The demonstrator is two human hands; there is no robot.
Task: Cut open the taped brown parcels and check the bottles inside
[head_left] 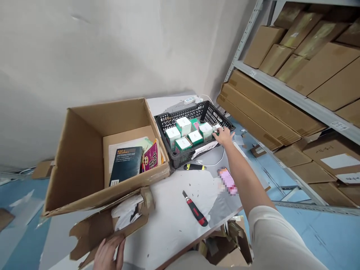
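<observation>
My right hand [224,135] reaches into the right end of a black plastic crate [176,159], its fingers closed around a small white-and-green box [216,128] that they partly hide. Several similar boxes [183,125] with handwriting on their white tops stand in that crate. At the bottom left, my left hand [109,254] grips the near edge of a torn, open cardboard box [92,234]. Crumpled white paper [126,213] lies inside this torn box.
A large open carton [75,161] holds a dark book [126,163] and a purple booklet [152,157]. On the white table lie a red-and-black utility knife [197,212], a yellow-and-black cutter [194,167] and a blurred pink phone [227,180]. Shelves [295,97] with cartons stand right.
</observation>
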